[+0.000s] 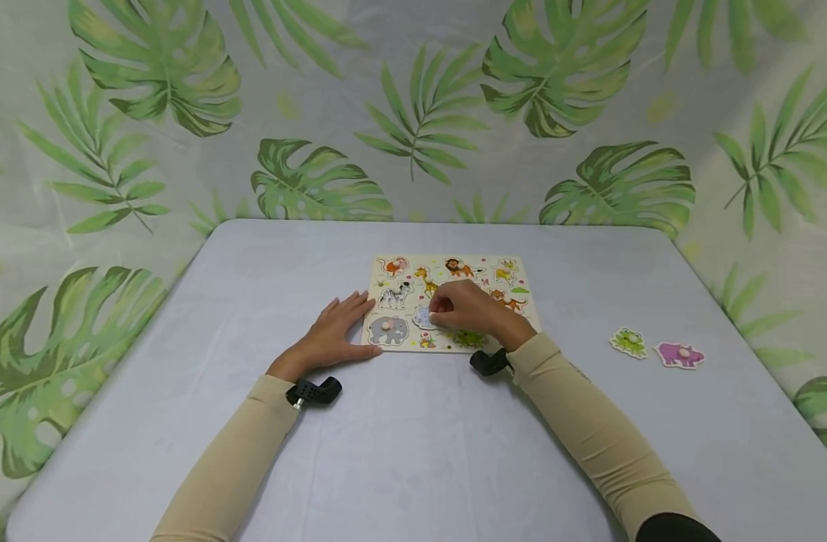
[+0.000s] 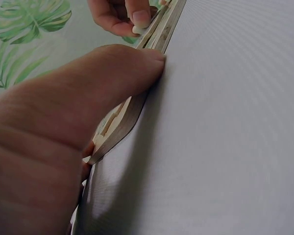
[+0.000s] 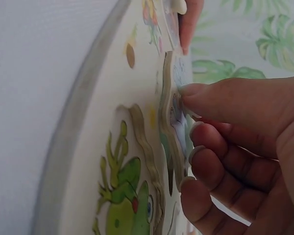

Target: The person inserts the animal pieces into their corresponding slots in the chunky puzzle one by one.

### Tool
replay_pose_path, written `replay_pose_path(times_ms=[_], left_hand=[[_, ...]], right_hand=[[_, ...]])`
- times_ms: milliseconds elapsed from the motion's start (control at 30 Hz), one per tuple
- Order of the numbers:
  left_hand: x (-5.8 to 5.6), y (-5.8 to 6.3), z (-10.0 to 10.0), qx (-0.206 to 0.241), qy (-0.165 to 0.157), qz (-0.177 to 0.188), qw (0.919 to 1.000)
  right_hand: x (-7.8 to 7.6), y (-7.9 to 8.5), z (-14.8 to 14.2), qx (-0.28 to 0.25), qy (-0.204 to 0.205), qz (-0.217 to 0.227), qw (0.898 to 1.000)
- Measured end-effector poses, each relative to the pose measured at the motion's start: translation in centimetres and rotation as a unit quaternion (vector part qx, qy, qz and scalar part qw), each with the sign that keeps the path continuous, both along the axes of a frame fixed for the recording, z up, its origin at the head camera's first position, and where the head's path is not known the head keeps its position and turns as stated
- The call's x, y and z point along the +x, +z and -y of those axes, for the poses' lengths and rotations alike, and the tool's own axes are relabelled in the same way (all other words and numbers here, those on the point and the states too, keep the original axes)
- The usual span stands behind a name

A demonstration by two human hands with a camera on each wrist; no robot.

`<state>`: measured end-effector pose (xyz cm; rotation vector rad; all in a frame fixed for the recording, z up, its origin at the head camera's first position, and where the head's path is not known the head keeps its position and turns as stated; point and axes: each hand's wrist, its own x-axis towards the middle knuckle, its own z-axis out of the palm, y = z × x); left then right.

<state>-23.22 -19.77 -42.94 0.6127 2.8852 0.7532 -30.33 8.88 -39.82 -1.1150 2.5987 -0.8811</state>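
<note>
A wooden animal knob puzzle board (image 1: pixel 403 348) lies on the table. My left hand (image 1: pixel 332 331) rests at its left edge with fingers extended, the thumb touching the near corner. My right hand (image 1: pixel 471 309) is over the board's lower middle, its thumb and fingers pinching a pale blue puzzle piece (image 1: pixel 423 318) by the knob. In the right wrist view this piece (image 3: pixel 172 107) sits partly raised and tilted on the board; fingers hide some of it. Beside it is the green frog recess (image 3: pixel 122 205). An elephant piece (image 1: pixel 396 331) sits near my left thumb.
On the table to the right lie a green frog piece (image 1: pixel 628 342) and a purple rhino-shaped piece (image 1: pixel 681 355) with a knob. The white-covered table (image 1: pixel 400 452) meets a leaf-print cloth (image 1: pixel 440 105) behind it. Other animal pieces, such as a zebra (image 1: pixel 395 296), are on the board.
</note>
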Motion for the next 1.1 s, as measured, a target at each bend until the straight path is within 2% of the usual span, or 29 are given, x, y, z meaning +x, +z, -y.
replay_pose_path(times_ms=[400, 1100], left_hand=[[-0.09, -0.23, 0.07, 0.001, 0.0, -0.004, 1.0], [-0.11, 0.03, 0.05, 0.001, 0.0, -0.002, 1.0]], right_hand=[[-0.07, -0.34, 0.21, 0.009, -0.015, -0.006, 1.0], [-0.15, -0.06, 0.21, 0.018, -0.02, 0.013, 1.0]])
